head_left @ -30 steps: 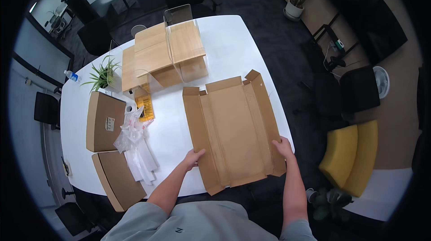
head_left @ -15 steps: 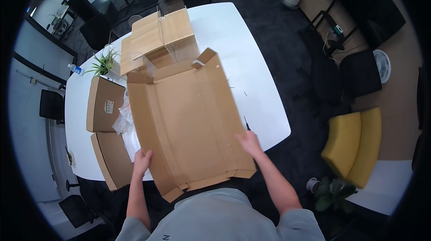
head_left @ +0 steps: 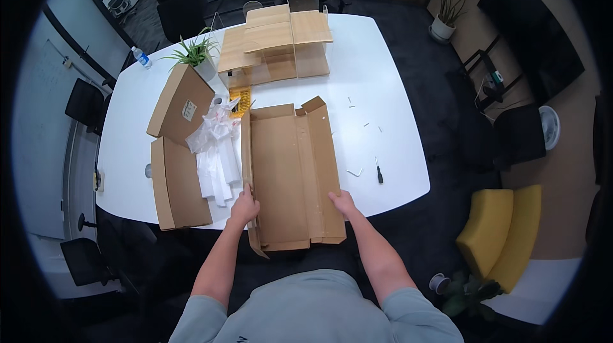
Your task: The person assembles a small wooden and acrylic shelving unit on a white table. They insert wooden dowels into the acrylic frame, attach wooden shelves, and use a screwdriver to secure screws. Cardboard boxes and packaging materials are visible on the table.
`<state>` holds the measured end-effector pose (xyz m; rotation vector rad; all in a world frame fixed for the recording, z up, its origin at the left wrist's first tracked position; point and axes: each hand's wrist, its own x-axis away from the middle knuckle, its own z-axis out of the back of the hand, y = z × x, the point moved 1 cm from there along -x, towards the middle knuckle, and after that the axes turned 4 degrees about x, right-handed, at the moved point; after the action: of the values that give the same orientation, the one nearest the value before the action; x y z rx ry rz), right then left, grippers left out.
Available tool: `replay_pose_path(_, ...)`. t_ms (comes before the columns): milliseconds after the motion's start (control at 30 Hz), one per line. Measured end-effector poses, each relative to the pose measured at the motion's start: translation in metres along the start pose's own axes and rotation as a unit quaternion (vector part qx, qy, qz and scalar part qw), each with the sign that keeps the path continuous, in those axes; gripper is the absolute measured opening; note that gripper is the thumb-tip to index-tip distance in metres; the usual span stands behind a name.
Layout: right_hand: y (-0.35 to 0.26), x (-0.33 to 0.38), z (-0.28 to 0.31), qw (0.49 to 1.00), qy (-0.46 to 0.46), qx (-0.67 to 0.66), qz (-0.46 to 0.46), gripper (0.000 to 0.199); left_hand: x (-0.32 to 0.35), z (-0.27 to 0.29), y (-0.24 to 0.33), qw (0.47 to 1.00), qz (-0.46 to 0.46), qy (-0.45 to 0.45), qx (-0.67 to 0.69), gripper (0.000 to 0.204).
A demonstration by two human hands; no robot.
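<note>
Between my hands is a shallow brown cardboard box (head_left: 278,170), its inside facing up and its flaps standing along the edges. My left hand (head_left: 244,207) grips its left wall near the front corner. My right hand (head_left: 343,202) is closed on the right wall at about the same height. The box's near end reaches past the table's front edge. Just left of it lie crumpled clear plastic wrap and white foam strips (head_left: 217,167). Farther left stands another opened cardboard box (head_left: 181,180) with a raised flap (head_left: 179,103) bearing a label.
On the white table (head_left: 396,119), a wood-and-clear-panel shelf unit (head_left: 274,43) stands at the back beside a potted plant (head_left: 191,53). A screwdriver (head_left: 379,170), a hex key (head_left: 355,172) and small hardware lie at right. A water bottle (head_left: 141,57) stands far left. Yellow seating (head_left: 498,234) is at right.
The held box has come down and looks narrower, its side walls drawn inward with my hands closer together. The view has shifted, and the shelf unit and screwdriver show more fully.
</note>
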<state>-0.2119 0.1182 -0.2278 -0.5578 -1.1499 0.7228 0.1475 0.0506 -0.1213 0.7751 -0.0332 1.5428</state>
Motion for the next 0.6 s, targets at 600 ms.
replay_pose_path(600, -0.143, -0.13, 0.158, 0.906, 0.31, 0.257, -0.127, 0.068, 0.018, 0.035, 0.095, 0.945, -0.232, 0.23, -0.002, 0.054)
